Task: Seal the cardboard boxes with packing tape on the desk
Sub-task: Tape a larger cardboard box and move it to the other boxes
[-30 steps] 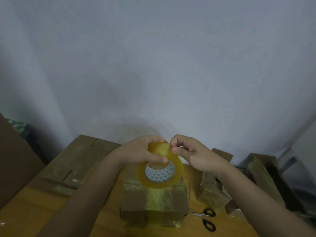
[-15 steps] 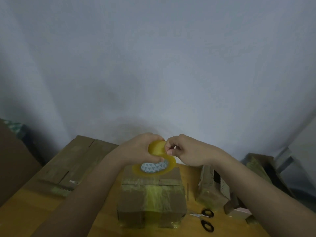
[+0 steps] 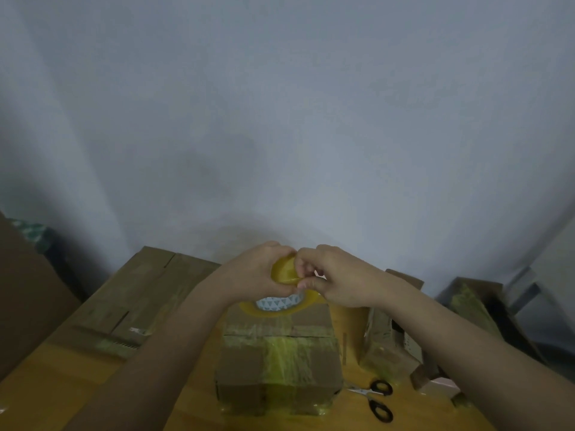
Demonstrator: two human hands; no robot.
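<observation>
A roll of yellowish clear packing tape (image 3: 281, 301) is held in the air just above the far edge of a small cardboard box (image 3: 277, 362). My left hand (image 3: 253, 275) grips the roll from the left, fingers curled over its top. My right hand (image 3: 337, 279) pinches at the roll's upper rim with thumb and fingertips. The box stands on the wooden desk (image 3: 71, 381) and carries yellow tape strips crossing its top and front. Part of the roll is hidden behind both hands.
Black-handled scissors (image 3: 378, 399) lie on the desk right of the box. A large flattened carton (image 3: 133, 300) lies at the back left. More small boxes (image 3: 392, 346) crowd the right side, and an open carton (image 3: 479, 309) stands beyond the desk's right edge.
The roll has tipped flatter and dropped closer to the box top. Both hands have closed in together over its upper rim, and my right fingers now pick at the tape edge.
</observation>
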